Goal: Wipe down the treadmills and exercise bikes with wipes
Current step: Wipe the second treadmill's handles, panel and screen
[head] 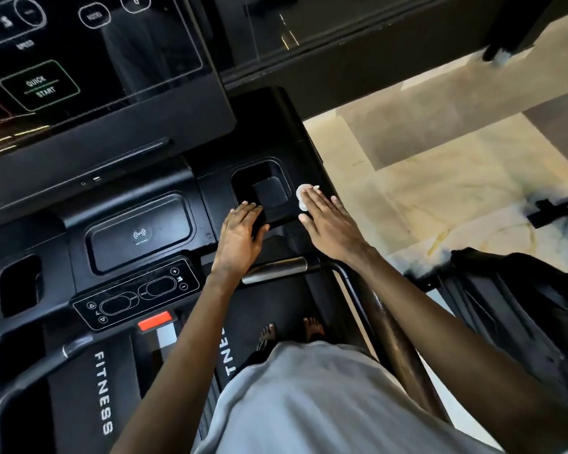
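Seemingly early yet: the white wipe (304,194) lies on the treadmill console's (138,237) right edge beside the cup holder (263,188), pressed under the right hand's (328,224) straight fingers; the left hand (240,234) rests flat, holding nothing. Other machines likely remain. The touchscreen (79,60) reads QUICK START, SPEED, MODE; the deck (104,391) reads FITNESS

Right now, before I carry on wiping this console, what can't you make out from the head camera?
All head view.
The wipe is mostly covered by the right hand; soiling unclear.
The screen is cut off by the left and top edges.
The left pocket is too dark to see inside.
The belt is hidden by arms and shirt.
The thing at top right is blurred, unidentifiable.
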A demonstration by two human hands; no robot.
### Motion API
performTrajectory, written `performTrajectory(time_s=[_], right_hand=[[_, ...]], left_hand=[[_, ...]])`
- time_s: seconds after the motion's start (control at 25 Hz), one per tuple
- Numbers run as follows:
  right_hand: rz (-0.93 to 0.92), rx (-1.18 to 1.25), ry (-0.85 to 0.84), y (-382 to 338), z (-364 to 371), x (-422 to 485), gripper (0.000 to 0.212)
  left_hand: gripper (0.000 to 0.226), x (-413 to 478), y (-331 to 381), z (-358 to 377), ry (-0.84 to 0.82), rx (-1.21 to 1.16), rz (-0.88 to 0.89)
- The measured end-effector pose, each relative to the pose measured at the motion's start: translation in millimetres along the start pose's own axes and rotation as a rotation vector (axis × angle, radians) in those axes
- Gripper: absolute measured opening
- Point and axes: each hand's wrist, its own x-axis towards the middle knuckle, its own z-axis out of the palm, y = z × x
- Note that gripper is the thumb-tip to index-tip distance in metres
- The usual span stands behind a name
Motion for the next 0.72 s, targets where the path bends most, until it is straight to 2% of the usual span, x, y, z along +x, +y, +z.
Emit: performTrajectory(time_s=[0.12,0.28,0.44,0.6,0.72], right_hand=[[0.038,0.014,0.05,-0.6,1.0,12.7,0.059],[-0.111,-0.056,0.017,-16.0,1.0,42.6,0.054],[-0.226,-0.131,0.032,-29.2,-20.2,76.6,0.035],[-0.145,-0.264,-0.118,-77.4,-25.8,134.6,0.023],[-0.047,-0.232,-0.179,-102.9,-0.3,150.3,0.017]], left_hand=[[0.058,-5.2,-1.3,-4.0,0.046,-0.011,-0.084],[0.067,-17.0,-8.1,-9.2,0.057,0.021,-0.153],[0.067,-19.8,-12.0,-11.2,0.067,0.022,-0.151],[0.066,-19.8,-15.3,-8.1,0.082,-0.051,-0.176],[0.066,-20.0,-16.0,-8.9,0.107,-0.071,-0.187]])
